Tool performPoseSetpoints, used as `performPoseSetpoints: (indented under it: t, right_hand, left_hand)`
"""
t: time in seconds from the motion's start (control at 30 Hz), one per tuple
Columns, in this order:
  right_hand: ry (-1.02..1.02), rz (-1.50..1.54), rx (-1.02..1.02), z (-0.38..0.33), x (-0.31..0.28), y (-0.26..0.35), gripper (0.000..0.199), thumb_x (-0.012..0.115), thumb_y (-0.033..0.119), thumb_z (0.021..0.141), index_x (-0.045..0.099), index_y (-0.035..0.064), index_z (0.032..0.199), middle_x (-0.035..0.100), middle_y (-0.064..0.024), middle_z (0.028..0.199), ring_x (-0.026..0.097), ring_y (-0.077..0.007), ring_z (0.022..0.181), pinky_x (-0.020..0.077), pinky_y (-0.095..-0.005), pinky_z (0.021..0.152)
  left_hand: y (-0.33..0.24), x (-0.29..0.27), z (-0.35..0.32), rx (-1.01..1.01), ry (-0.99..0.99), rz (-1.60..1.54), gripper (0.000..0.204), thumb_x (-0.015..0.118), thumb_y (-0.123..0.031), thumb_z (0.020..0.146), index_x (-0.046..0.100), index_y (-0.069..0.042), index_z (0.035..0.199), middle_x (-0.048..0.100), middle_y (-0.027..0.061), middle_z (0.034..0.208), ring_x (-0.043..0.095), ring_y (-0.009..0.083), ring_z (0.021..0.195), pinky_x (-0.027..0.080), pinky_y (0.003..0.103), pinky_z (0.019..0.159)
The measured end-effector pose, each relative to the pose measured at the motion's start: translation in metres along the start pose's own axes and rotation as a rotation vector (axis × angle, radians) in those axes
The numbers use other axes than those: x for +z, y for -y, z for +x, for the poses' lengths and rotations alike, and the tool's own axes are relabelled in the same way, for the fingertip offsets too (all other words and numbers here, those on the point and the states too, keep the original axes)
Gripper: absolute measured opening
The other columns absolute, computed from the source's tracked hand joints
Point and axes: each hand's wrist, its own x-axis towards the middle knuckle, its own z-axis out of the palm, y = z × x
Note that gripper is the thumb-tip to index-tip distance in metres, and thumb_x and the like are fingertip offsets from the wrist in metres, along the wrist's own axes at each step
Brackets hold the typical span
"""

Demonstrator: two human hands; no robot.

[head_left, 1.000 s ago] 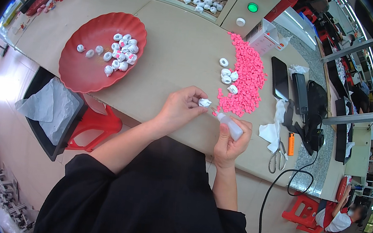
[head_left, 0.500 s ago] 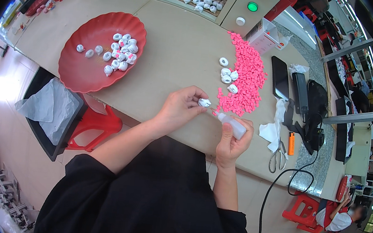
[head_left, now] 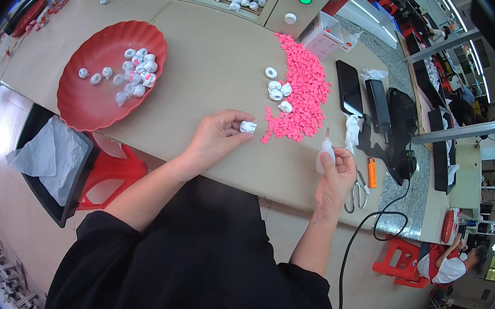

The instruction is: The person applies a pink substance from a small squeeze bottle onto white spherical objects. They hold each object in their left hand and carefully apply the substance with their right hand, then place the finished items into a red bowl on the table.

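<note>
Between the thumb and fingers of my left hand (head_left: 215, 140) is a small white rounded piece (head_left: 248, 128), held just above the table. My right hand (head_left: 338, 177) grips a translucent squeeze bottle (head_left: 326, 153) with a thin needle tip pointing up and away, apart from the piece. Beyond both hands lies a spread of small bright pink pieces (head_left: 304, 81). At its left edge sit several similar white pieces (head_left: 275, 90). A red scalloped tray (head_left: 91, 109) on the left holds more white pieces (head_left: 139, 69), some with pink showing.
Right of the pink pieces lie a phone (head_left: 348, 87), a black elongated device (head_left: 377, 105), an orange lighter (head_left: 372, 172) and scissors (head_left: 357, 194). A black cable (head_left: 349, 251) hangs over the front edge. A box (head_left: 322, 36) stands behind. Another person (head_left: 452, 263) sits far right.
My right hand has moved right, away from my left hand, and the bottle has turned from pointing at the white piece to pointing upward. The whole view has shifted slightly.
</note>
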Motion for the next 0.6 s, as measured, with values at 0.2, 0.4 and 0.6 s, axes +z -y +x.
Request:
performPoseSetpoints:
  t: [0.2, 0.4, 0.6]
  right_hand:
    - [0.153, -0.203, 0.011, 0.013, -0.006, 0.011, 0.031, 0.061, 0.009, 0.082, 0.050, -0.0023, 0.109, 0.059, -0.0039, 0.087, 0.055, -0.0115, 0.079, 0.0415, -0.0236, 0.073]
    - [0.199, -0.895, -0.284, 0.015, 0.011, 0.000, 0.017, 0.064, 0.003, 0.071, 0.064, 0.0057, 0.088, 0.056, -0.0045, 0.072, 0.053, -0.0167, 0.071, 0.0413, -0.0279, 0.062]
    - [0.379, -0.922, -0.427, 0.036, 0.009, -0.005, 0.009, 0.065, 0.004, 0.068, 0.064, 0.0051, 0.077, 0.056, -0.0055, 0.071, 0.054, -0.0224, 0.072, 0.0425, -0.0339, 0.064]
  left_hand:
    - [-0.013, 0.017, -0.002, -0.076, 0.083, -0.100, 0.026, 0.060, 0.004, 0.080, 0.053, 0.005, 0.105, 0.059, 0.0063, 0.091, 0.058, 0.0085, 0.083, 0.048, 0.020, 0.075]
    - [-0.007, 0.018, -0.003, -0.088, 0.083, -0.142, 0.027, 0.060, 0.004, 0.080, 0.053, 0.004, 0.106, 0.058, 0.0052, 0.092, 0.057, 0.0071, 0.081, 0.048, 0.020, 0.073]
    - [-0.006, 0.016, -0.004, -0.083, 0.108, -0.158, 0.027, 0.060, 0.003, 0.080, 0.054, 0.003, 0.107, 0.058, 0.0045, 0.091, 0.056, 0.0061, 0.078, 0.048, 0.019, 0.071]
